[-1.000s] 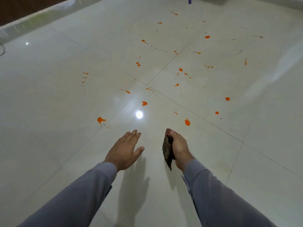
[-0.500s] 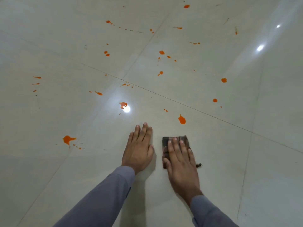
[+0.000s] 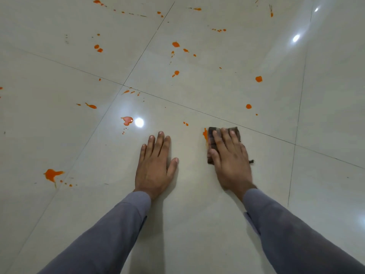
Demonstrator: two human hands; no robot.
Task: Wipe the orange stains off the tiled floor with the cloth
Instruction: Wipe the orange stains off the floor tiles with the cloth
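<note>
Change since earlier frame: right hand (image 3: 230, 155) and cloth (image 3: 211, 143) have slid forward and rightward over the floor to the near orange stain (image 3: 205, 133), which stood well clear ahead of the cloth half a second ago; left hand (image 3: 156, 163) has kept its flat brace.

Head view, right hand: palm down, fingers straight and spread, pressing the cloth flat to the tile; not curled round it.

Head view, left hand: flat on bare tile, fingers straight and together, thumb out; holds nothing.

Head view, cloth: dark, folded, mostly under the right hand; left edge touching the near orange stain, far edge just short of a grout line (image 3: 256, 129); a loose thread shows at the right side.

Head view, tiled floor (image 3: 197, 224): glossy pale tiles with lamp glare.

Head view, stains remaining: heart-shaped blot (image 3: 126, 120) beside the glare; large splat (image 3: 51, 174) far left; small pair of drops (image 3: 185, 123) ahead of the hands; round spots (image 3: 248, 106) and (image 3: 258, 79) to the right; many specks on the further tiles.

Sleeves: grey, to both wrists.

Progress, as judged: barely begun. First stain only now met by the cloth and still partly showing at its edge; no wiped patch can be told; nearly all blots left.
</note>
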